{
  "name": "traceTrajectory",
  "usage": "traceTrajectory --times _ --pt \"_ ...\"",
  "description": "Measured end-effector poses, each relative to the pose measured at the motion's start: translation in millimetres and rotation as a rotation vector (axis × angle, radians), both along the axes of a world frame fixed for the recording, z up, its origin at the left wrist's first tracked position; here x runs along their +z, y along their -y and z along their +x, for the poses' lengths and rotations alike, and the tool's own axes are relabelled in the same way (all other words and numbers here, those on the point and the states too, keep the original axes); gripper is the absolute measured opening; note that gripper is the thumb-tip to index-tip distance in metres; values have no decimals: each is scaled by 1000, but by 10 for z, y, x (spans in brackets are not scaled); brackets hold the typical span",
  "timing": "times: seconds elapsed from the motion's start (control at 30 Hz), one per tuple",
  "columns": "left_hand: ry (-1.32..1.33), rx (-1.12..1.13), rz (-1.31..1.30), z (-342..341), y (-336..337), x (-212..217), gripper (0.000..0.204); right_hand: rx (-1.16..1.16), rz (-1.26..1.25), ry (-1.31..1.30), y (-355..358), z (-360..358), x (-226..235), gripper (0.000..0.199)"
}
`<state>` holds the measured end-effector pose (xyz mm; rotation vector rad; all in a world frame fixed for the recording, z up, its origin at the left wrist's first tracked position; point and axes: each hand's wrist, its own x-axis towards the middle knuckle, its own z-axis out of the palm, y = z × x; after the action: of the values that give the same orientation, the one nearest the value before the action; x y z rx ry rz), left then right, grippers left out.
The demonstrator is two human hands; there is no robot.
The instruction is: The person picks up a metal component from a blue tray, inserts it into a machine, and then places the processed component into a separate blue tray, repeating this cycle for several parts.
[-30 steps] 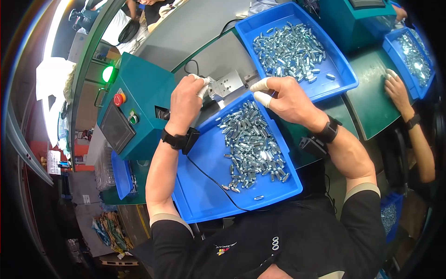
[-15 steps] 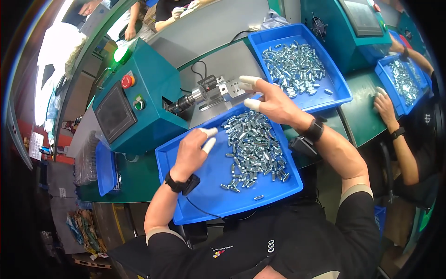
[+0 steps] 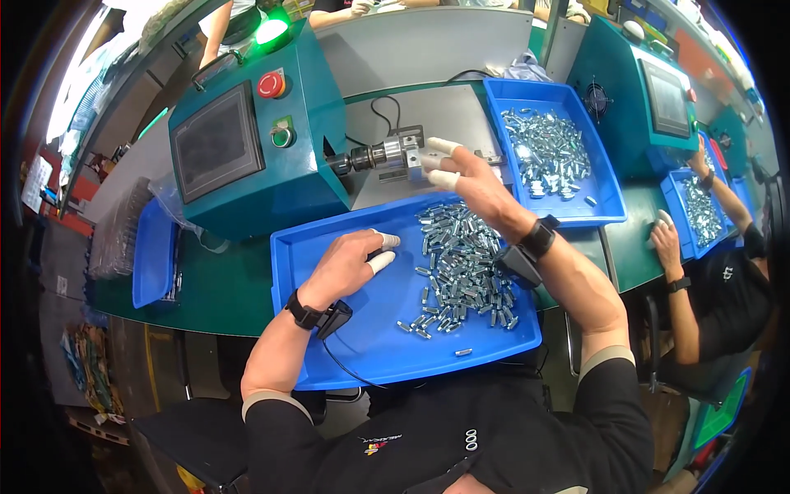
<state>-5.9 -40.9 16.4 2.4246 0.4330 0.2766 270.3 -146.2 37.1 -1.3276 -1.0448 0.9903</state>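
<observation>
One shiny metal piece (image 3: 464, 352) lies alone by the near edge of a smooth blue plastic tray (image 3: 329, 350); short faceted pieces (image 3: 469, 284) heap toward its right edge. The left hand (image 3: 350, 262) is nearer its far edge, fingertips parted, nothing visible between. The right hand (image 3: 487, 191) is at a grey metal block (image 3: 415, 157) beside a round chuck (image 3: 378, 155); whether it grips anything I cannot tell. The far tray (image 3: 569, 211) holds more pieces: work seems partway, which heap is finished unclear.
</observation>
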Motion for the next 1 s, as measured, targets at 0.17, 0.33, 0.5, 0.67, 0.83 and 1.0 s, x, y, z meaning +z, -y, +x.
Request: traceTrajectory --times 0.17,0.33,0.5,0.67,0.83,1.0 --pt "18 7 -30 -20 -41 -5 28 46 -19 0 -59 -12 58 72" --pt "11 23 -68 -44 -42 -24 29 40 -17 -20 -31 -37 29 72" --pt "5 38 -78 -78 -26 -6 29 -10 -52 81 32 22 -20 66" --pt "6 13 -94 -70 -30 -17 29 -149 -101 79 -43 232 -22 60" --pt "-2 0 -87 -97 -60 -63 30 -171 -47 93 -272 154 -54 57" --pt "32 -23 -78 -77 -75 -119 29 -177 -17 93 -458 118 -104 55"
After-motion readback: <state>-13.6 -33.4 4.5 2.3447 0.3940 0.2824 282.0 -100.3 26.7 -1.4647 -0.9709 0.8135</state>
